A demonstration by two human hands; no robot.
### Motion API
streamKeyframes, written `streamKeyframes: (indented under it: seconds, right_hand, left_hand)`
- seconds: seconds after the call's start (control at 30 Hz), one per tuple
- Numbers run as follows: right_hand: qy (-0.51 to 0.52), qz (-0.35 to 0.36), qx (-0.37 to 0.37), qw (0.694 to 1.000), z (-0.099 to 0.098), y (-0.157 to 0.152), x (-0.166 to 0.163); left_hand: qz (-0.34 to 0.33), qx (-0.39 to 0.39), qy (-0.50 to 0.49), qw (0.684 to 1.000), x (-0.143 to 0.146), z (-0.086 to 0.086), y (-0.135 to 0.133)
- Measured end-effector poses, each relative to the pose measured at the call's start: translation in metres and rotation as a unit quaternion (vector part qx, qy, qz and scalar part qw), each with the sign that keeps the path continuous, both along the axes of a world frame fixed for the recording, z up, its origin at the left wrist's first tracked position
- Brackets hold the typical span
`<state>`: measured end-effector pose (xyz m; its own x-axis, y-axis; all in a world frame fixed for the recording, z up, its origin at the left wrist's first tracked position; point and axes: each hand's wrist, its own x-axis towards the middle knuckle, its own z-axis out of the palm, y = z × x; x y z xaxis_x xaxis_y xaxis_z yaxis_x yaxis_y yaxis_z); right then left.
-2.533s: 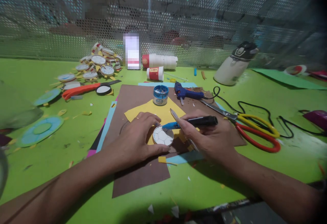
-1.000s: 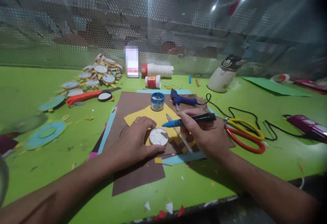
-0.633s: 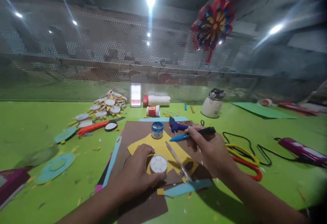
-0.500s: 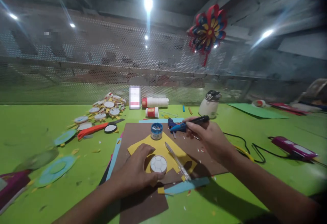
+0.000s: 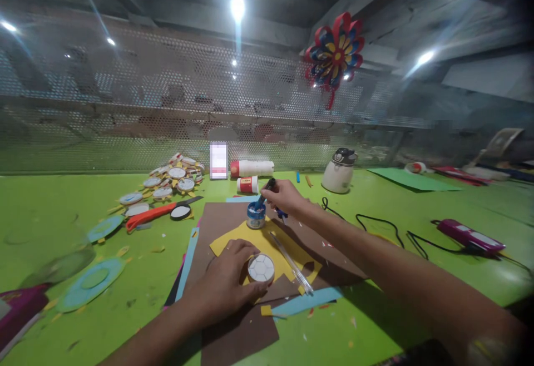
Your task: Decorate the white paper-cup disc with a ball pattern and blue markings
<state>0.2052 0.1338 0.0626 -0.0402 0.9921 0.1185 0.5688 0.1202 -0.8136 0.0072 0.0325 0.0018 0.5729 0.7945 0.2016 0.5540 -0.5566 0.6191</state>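
Observation:
My left hand (image 5: 227, 277) rests on the paper, thumb and fingers curled around the side of a small white disc (image 5: 261, 269) drawn with a football pattern. In my right hand (image 5: 286, 196) is a black-and-blue pen-shaped tool (image 5: 264, 192), tilted with its blue tip down at the mouth of a small blue-rimmed jar (image 5: 256, 221). The jar's contents are too small to make out. Partly behind the right hand lies a dark blue tool (image 5: 282, 214). A clear-barrelled pen (image 5: 292, 263) lies on the yellow paper (image 5: 227, 241), right of the disc.
Brown sheets (image 5: 233, 327) lie on the green table. Left are a red cutter knife (image 5: 152, 214), a black-rimmed disc (image 5: 181, 212) and a pile of decorated discs (image 5: 177, 172). Behind are paper cups (image 5: 247, 184) and a kettle-like pot (image 5: 339, 172). A purple power strip (image 5: 471, 236) is at right.
My right hand has moved left, bringing the pen-shaped tool from beside the jar to its mouth. My left hand stays at the disc. The view has shifted slightly.

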Motion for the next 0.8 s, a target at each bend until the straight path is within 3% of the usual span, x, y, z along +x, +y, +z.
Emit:
streamKeyframes:
  seconds: [0.2,0.4,0.6,0.8]
  right_hand:
    - [-0.084,0.022,-0.03,0.996,-0.012,0.011,-0.002]
    - [-0.102,0.029,0.013,0.994,-0.011,0.009,-0.001]
    - [-0.039,0.026,0.093,0.995,-0.001,-0.003,0.005]
    - [0.111,0.005,0.174,0.978,0.016,-0.032,0.022]
  left_hand:
    - [0.018,-0.018,-0.005,1.0,0.001,-0.005,0.0]
    - [0.024,-0.028,-0.003,0.999,0.004,-0.01,0.003]
    - [-0.012,0.009,0.004,1.0,-0.001,-0.027,0.021]
    - [-0.023,0.048,0.004,0.999,-0.004,-0.043,0.032]
